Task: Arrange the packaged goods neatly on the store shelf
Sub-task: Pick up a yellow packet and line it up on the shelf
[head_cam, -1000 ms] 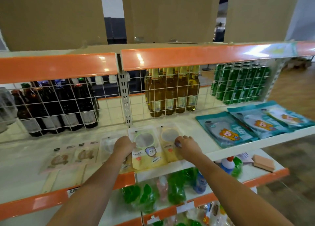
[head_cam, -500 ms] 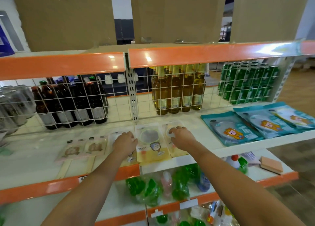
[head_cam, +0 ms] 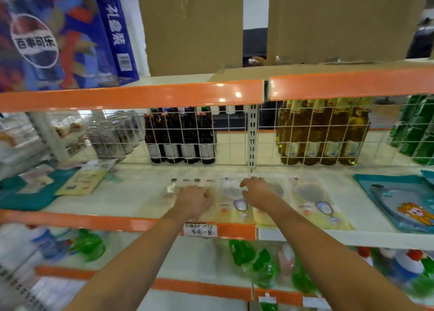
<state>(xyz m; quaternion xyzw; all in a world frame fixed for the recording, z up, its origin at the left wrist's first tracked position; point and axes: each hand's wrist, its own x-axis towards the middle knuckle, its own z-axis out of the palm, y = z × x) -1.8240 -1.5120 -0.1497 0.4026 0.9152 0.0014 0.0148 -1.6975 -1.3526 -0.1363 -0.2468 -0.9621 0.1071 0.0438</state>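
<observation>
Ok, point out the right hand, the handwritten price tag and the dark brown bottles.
right hand (head_cam: 259, 191), head view, back of the hand.
handwritten price tag (head_cam: 200, 229), head view, middle of the white label.
dark brown bottles (head_cam: 180, 137), head view, body of a middle bottle.

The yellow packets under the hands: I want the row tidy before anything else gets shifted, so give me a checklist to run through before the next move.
1. Left hand on a packet: ok, it rests on the pale packets at the row's left end.
2. Right hand on a packet: ok, it lies on a yellow packet.
3. Grip firm: cannot tell, the fingers are blurred.
4. Yellow packets lie apart: not ok, those under the hands overlap.
5. Right-end yellow packet flat and free: ok.
6. Packets behind the shelf edge: cannot tell; their lower edges reach it.
</observation>
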